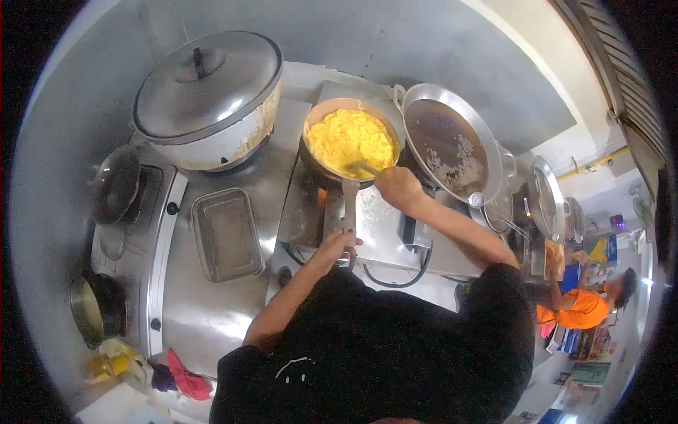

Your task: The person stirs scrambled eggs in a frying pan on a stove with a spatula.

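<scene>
A frying pan [311, 123] holds soft yellow scrambled egg [349, 138] and stands over a burner, where an orange glow shows below its left side. My left hand [335, 249] grips the end of the pan's handle [350, 204]. Above the pan's near right rim, my right hand [398, 186] is closed around a spatula-like utensil [362, 168]. Its blurred head rests in the egg, so its exact shape cannot be told.
On the right, a wide metal wok [492, 169] holds dark oil with a clipped thermometer [476, 200]. A lidded pot [212, 90], metal tray [197, 228] and two-burner stove [168, 254] are left. A person in orange [582, 308] stands far right.
</scene>
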Available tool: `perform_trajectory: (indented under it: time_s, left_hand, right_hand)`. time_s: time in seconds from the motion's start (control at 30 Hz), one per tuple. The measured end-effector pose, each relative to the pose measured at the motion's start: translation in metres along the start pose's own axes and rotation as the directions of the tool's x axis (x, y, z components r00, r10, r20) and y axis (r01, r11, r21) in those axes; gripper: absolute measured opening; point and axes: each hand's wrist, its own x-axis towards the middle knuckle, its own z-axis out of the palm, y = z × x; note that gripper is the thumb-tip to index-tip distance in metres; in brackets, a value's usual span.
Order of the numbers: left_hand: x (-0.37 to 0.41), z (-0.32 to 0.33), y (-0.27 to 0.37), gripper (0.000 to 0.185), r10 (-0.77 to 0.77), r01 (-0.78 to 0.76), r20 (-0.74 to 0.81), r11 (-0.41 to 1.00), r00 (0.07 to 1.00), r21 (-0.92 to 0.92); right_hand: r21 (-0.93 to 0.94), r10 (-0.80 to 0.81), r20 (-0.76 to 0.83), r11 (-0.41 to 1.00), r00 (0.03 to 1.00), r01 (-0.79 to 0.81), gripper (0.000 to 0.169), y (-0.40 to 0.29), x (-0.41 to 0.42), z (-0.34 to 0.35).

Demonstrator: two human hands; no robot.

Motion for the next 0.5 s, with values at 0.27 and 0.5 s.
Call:
perform_trajectory:
  time_s: [0.27,0.5]
  left_hand:
    - [-0.016,0.004,0.014,0.042,0.044,-0.041,-0.036,0.996,0.998,0.081]
    - [-0.006,-0.074,-0.077,0.065,0.007,-0.054,0.057,0.449,0.998,0.892]
  right_hand:
    - [0.228,0.354,-0.175,0.922,0.919,-0.312,0.019,0.001,0.094,0.038]
    - [0.251,0.44,-0.131,0.882,0.889,-0.399,0.02,0.056,0.054,-0.041]
